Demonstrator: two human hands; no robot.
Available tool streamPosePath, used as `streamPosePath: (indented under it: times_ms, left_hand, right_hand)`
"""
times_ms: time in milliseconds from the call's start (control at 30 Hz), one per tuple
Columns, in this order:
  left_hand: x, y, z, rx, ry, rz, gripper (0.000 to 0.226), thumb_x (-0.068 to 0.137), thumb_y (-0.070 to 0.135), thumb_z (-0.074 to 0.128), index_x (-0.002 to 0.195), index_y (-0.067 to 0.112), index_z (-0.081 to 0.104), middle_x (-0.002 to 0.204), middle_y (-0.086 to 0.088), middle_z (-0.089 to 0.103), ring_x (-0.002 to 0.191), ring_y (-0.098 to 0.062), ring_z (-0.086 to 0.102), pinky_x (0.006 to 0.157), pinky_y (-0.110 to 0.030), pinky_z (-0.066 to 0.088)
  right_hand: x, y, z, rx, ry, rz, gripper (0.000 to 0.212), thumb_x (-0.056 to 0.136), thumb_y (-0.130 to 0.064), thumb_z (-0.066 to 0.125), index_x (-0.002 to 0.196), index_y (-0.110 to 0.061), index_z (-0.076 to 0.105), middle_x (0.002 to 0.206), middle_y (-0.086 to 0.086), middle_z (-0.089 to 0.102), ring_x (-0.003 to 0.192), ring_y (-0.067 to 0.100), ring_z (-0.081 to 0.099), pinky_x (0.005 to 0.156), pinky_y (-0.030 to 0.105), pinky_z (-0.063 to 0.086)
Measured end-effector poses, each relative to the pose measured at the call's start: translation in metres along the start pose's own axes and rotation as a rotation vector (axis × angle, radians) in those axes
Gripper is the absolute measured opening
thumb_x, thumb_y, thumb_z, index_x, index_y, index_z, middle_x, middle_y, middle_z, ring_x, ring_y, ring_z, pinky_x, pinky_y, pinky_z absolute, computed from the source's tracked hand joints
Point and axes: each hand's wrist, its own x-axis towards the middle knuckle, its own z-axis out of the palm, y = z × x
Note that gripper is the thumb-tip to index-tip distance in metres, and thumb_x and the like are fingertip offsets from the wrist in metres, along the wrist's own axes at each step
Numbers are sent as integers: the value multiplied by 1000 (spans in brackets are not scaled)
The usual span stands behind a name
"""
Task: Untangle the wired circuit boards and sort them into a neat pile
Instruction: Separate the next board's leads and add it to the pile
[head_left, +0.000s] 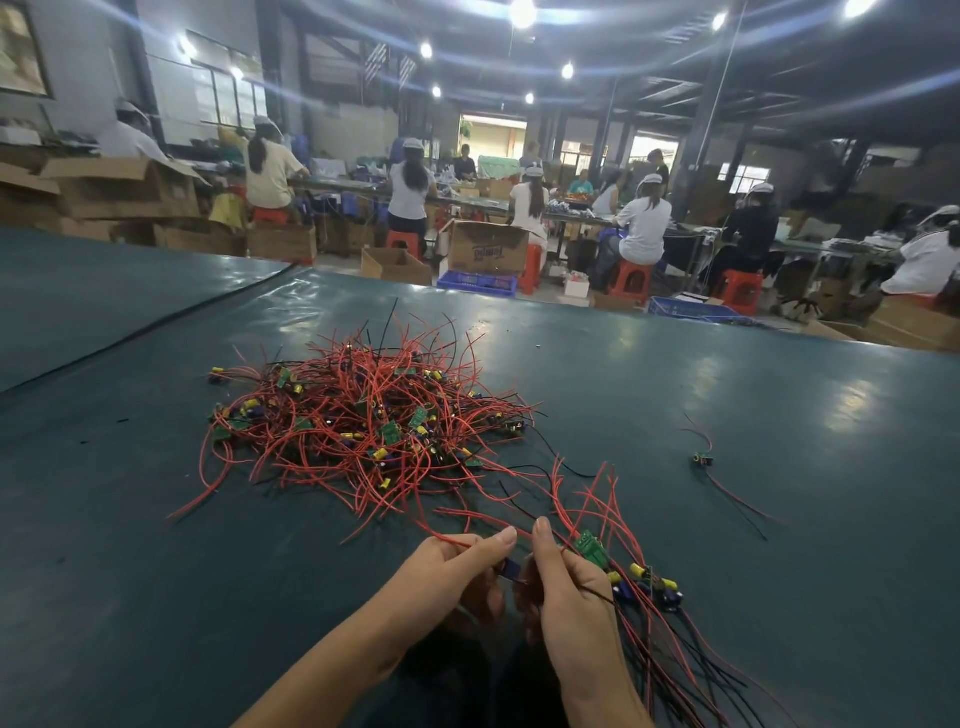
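Observation:
A big tangle of red and black wires with small green circuit boards (363, 421) lies in the middle of the dark green table (675, 395). My left hand (457, 571) pinches a red wire that runs back toward the tangle. Close beside it, my right hand (566, 597) grips a bunch of wired boards (623, 571). Their green boards and yellow parts stick out to the right of that hand, and their wires trail down toward the bottom right. A small blue part shows between the two hands.
One single wired board (702, 458) lies alone on the table at the right. Beyond the table's far edge are cardboard boxes (485, 247), blue crates, red stools and several seated people at other benches.

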Motion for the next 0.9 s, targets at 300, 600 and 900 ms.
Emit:
streamPosePath:
  times_ms: [300,600,900]
  left_hand:
    - [-1,3,3,-17,-1,1,31,78,51,61,59,27,68,70,-8,69,68,-21,69,67,-28,56]
    - [-3,1,12,-47,48,7,43,94,34,53,58,21,71,61,-1,69,58,-13,68,56,-18,50]
    - [2,-1,6,-18,78,4,20,88,24,62,73,13,69,70,-9,70,64,-18,67,69,-30,52]
  right_hand:
    - [2,2,2,-41,-31,19,44,92,-42,53,68,-16,77,70,15,73,74,27,73,65,34,60]
    - [-1,-2,4,42,-52,12,40,96,-27,52,66,-29,79,70,6,75,66,12,73,51,15,52]
    - [-3,-3,5,1,-61,-1,34,76,-46,57,72,-20,78,76,27,69,69,29,67,61,31,52]
